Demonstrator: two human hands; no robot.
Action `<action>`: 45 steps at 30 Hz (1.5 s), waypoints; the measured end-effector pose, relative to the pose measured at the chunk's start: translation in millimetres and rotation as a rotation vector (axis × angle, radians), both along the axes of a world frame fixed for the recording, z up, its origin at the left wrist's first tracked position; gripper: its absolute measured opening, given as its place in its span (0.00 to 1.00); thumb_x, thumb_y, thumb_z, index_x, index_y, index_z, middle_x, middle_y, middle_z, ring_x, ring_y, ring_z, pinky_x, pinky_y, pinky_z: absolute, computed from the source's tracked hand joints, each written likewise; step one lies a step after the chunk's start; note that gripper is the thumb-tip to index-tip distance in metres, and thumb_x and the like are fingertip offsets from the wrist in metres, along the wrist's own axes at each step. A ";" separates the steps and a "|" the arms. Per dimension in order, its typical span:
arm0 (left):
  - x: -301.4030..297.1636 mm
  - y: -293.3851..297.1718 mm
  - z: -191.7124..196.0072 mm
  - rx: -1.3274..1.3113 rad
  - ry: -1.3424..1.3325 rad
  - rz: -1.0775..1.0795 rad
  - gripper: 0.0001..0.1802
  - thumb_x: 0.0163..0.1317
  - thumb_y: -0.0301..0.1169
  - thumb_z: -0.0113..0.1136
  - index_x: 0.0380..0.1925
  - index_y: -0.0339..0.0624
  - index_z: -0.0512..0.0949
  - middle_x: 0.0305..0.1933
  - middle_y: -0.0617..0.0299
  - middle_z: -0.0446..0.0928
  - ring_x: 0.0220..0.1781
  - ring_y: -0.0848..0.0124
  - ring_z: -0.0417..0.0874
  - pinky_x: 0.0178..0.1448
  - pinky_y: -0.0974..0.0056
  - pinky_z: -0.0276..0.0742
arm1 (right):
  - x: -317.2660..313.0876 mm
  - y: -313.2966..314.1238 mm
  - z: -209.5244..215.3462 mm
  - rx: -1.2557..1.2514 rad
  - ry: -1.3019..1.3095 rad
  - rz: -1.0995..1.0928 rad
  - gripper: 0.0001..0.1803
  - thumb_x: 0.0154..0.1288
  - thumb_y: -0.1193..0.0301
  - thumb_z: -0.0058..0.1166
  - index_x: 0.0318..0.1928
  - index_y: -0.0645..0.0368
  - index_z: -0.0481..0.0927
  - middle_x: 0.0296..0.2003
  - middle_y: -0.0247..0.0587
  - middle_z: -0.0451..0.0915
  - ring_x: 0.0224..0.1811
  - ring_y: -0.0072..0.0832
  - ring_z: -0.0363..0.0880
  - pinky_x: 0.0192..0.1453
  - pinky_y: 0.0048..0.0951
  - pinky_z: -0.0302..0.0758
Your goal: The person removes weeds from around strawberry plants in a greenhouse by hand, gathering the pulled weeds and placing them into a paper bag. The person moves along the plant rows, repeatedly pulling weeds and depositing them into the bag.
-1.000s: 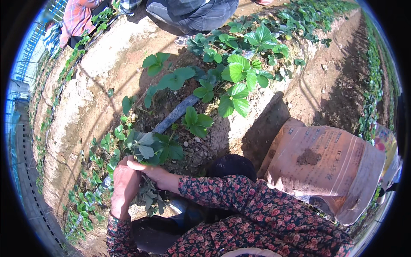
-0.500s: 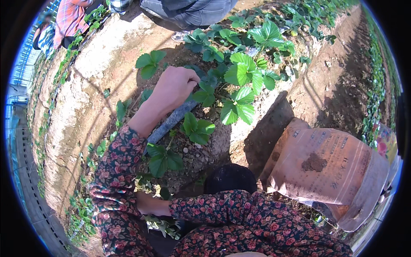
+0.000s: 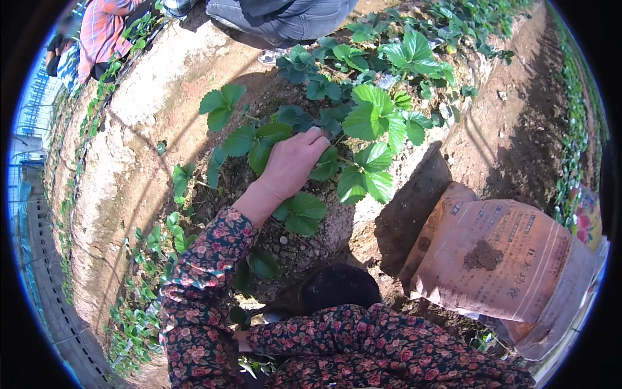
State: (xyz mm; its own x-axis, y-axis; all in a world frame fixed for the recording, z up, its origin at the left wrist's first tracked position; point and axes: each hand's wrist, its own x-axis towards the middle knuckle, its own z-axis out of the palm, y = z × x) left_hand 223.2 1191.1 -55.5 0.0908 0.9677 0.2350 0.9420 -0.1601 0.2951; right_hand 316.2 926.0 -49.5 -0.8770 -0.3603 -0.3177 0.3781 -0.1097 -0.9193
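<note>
Soil [image 3: 155, 104] bears one sack [image 3: 505, 259]; left hand [image 3: 295, 161] amid leaves [image 3: 241, 140] and right hand [image 3: 243, 341] both have unclear grips.

Left hand [image 3: 293, 161] forward, fingers [image 3: 316, 138] curled; right wrist [image 3: 243, 340] beside left forearm [image 3: 208, 262]

The camera sat on my head and looked steeply down, over my dark cloth sleeves with pink flowers [image 3: 204, 275], toward the brown soil bed [image 3: 334, 220] ahead. My bare left hand [image 3: 291, 161] was near to it; another person's grey trousers [image 3: 308, 21] were farther, cut by the upper edge. Its wide lens made the view round.
</note>
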 end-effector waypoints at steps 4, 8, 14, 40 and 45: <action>1.5 15.1 -12.7 -0.173 0.213 -0.055 0.16 0.41 0.19 0.55 0.35 0.40 0.72 0.36 0.57 0.72 0.39 0.60 0.78 0.37 0.58 0.76 | 4.6 10.0 -8.6 0.078 0.006 -0.006 0.25 0.57 0.65 0.56 0.53 0.63 0.70 0.43 0.45 0.77 0.42 0.32 0.76 0.45 0.31 0.73; 2.5 14.3 -23.8 -0.129 0.220 -0.058 0.13 0.41 0.21 0.56 0.32 0.39 0.71 0.34 0.56 0.72 0.37 0.61 0.78 0.35 0.59 0.76 | 8.1 20.2 -14.6 0.153 0.022 -0.009 0.24 0.57 0.65 0.57 0.52 0.64 0.70 0.43 0.45 0.78 0.42 0.32 0.76 0.45 0.30 0.73; 6.5 -9.4 -38.0 0.008 0.074 0.099 0.10 0.44 0.24 0.56 0.30 0.43 0.72 0.28 0.59 0.72 0.30 0.62 0.79 0.31 0.58 0.75 | 14.5 28.8 -20.3 0.217 0.033 -0.009 0.24 0.57 0.65 0.57 0.52 0.64 0.71 0.43 0.45 0.78 0.42 0.32 0.76 0.45 0.30 0.72; -3.0 51.9 -56.2 -0.319 -0.542 0.470 0.14 0.45 0.30 0.64 0.34 0.38 0.80 0.31 0.47 0.79 0.35 0.53 0.81 0.39 0.56 0.75 | 28.3 42.7 -28.5 0.362 0.058 -0.050 0.21 0.57 0.67 0.57 0.49 0.64 0.72 0.41 0.45 0.78 0.40 0.31 0.76 0.44 0.30 0.72; -27.1 5.3 -95.3 -0.122 -1.345 0.559 0.12 0.54 0.33 0.60 0.37 0.39 0.77 0.33 0.63 0.79 0.34 0.67 0.80 0.38 0.61 0.75 | 24.8 55.6 -20.3 0.334 -0.004 -0.141 0.21 0.57 0.67 0.57 0.48 0.64 0.73 0.41 0.44 0.78 0.40 0.31 0.76 0.44 0.30 0.72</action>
